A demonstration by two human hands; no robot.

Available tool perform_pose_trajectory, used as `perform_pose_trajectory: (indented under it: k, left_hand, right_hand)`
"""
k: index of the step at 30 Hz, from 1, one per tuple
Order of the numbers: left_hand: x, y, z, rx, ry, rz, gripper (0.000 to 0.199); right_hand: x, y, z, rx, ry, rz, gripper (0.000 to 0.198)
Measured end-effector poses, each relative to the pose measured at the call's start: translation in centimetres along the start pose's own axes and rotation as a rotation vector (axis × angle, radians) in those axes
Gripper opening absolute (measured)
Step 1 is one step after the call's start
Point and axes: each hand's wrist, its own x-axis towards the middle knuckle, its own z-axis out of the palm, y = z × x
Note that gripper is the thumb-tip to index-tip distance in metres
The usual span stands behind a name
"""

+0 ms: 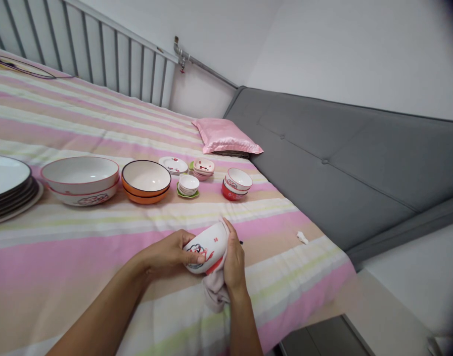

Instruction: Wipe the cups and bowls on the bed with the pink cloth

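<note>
A white bowl (211, 241) with a red and dark printed pattern is tilted on its side between my two hands, low over the striped bedspread. My left hand (170, 252) grips it, thumb on the printed outside and fingers reaching round to the rim side. Against the bowl's right side and base, my right hand (234, 257) presses a pale pinkish cloth (216, 291), whose loose end hangs below the palm. Beyond my hands stands a stack of small red and white bowls (237, 185).
Along the bed stand dark-edged plates (11, 190), large white bowls (80, 180), orange bowls (146, 181), small white dishes (188, 184), floral plates (173, 165) and pink dishes (203, 168). A pink pillow (226, 136) lies by the grey headboard (323, 148). A crumpled white scrap (302, 238) is at right.
</note>
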Motion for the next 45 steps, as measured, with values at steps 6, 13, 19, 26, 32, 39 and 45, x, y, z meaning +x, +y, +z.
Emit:
perform_pose_trajectory:
  k: [6,13,19,26,32,39,45]
  left_hand:
    - [0.04,-0.04,-0.01,-0.009,-0.014,0.009,0.029]
    - [0.05,0.04,0.00,0.006,-0.005,0.000,0.031]
    - [0.03,0.07,-0.07,0.015,0.002,-0.003,0.030]
    - [0.02,-0.16,0.02,0.032,0.004,0.016,0.034]
    - [-0.02,-0.02,0.11,0.014,0.001,0.010,0.032]
    - [-0.01,0.06,0.14,-0.004,0.001,0.004,0.033]
    - [-0.02,0.20,0.22,-0.018,-0.011,0.002,0.032]
  right_hand:
    - [0.05,-0.04,0.04,-0.010,0.002,0.010,0.050]
    - [0.03,0.10,-0.06,0.002,-0.014,-0.011,0.049]
    - [-0.01,0.19,-0.07,-0.003,-0.008,-0.004,0.049]
    - [0.03,0.15,0.03,0.005,0.002,-0.002,0.049]
    - [-0.05,0.13,0.02,0.009,-0.002,0.009,0.049]
    - [0.01,0.16,0.02,0.015,-0.009,0.001,0.049]
    - [0.04,0.05,0.04,0.003,-0.003,0.000,0.050]
